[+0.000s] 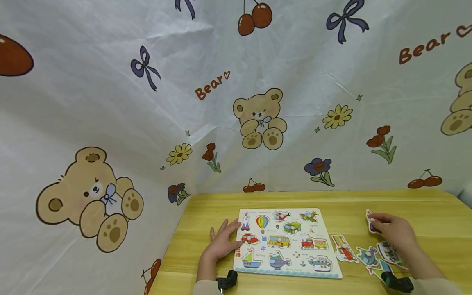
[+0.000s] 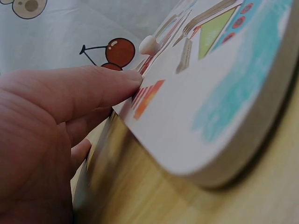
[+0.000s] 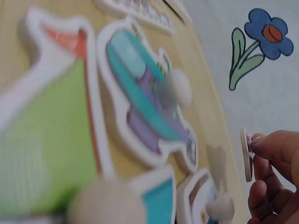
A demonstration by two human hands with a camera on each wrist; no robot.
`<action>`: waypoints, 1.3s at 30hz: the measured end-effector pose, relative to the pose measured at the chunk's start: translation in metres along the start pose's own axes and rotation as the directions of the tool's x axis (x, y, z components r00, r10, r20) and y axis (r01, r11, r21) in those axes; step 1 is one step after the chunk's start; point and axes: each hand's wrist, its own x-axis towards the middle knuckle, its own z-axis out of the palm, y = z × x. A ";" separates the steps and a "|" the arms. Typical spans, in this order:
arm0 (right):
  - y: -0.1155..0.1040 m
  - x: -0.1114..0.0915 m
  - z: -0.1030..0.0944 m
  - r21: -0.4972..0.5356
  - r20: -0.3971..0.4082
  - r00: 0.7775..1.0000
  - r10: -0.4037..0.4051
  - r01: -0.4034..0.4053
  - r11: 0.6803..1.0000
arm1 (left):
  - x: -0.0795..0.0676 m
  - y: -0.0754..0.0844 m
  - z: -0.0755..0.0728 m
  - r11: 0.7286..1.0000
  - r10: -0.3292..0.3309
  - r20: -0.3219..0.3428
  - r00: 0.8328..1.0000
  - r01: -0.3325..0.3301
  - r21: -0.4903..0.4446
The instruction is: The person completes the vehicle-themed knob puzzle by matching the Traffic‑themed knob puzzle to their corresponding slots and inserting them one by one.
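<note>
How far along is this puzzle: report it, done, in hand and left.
Done: at least one piece looks seated, since a knob stands up from the board; how many is hard to tell.
In hand: the right hand pinches a small piece off the board.
Left: the red-and-yellow piece, submarine piece, sailboat piece and a fourth piece lie loose on the table.

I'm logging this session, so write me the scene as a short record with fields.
Left hand: touches the puzzle board at its left edge
Right hand: pinches a small pointed piece
Board: lies on the wood-grain table, showing vehicle pictures including a bus and a train
Loose pieces, right of board: red-and-yellow piece, blue-and-purple piece, sailboat piece, dark-patterned piece
Backdrop: bear-print cloth
</note>
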 end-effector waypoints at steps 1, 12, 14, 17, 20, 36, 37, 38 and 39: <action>-0.004 0.000 0.002 -0.006 -0.004 1.000 -0.018 0.018 1.000 | 0.000 0.000 0.000 1.000 -0.003 0.000 1.000 0.003 0.004; -0.051 -0.007 0.024 0.014 -0.049 0.986 -0.156 0.157 0.987 | 0.000 0.000 -0.001 0.999 0.007 -0.003 1.000 -0.007 0.038; -0.060 -0.010 0.027 0.035 -0.036 0.985 -0.171 0.173 0.984 | 0.000 0.000 -0.001 0.999 0.005 -0.003 1.000 -0.005 0.040; -0.072 -0.013 0.031 0.067 -0.020 0.982 -0.186 0.187 0.980 | 0.000 0.000 -0.001 0.999 0.008 -0.004 1.000 -0.007 0.043; -0.082 -0.016 0.036 0.101 -0.008 0.980 -0.200 0.200 0.975 | 0.000 0.001 -0.001 0.999 0.007 -0.002 1.000 -0.007 0.043; -0.126 -0.019 0.083 0.176 0.061 0.969 -0.239 0.225 0.958 | 0.000 0.000 -0.001 0.999 -0.001 0.002 1.000 0.001 0.042; -0.129 -0.020 0.087 0.190 0.070 0.967 -0.243 0.226 0.955 | 0.001 0.000 -0.001 0.999 -0.002 0.001 1.000 0.002 0.042; -0.132 -0.020 0.090 0.200 0.078 0.966 -0.248 0.229 0.953 | 0.001 0.000 -0.001 0.999 -0.001 0.000 1.000 0.001 0.042; -0.135 -0.020 0.094 0.210 0.086 0.966 -0.245 0.222 0.952 | 0.001 0.001 -0.001 0.999 0.002 -0.002 1.000 -0.002 0.041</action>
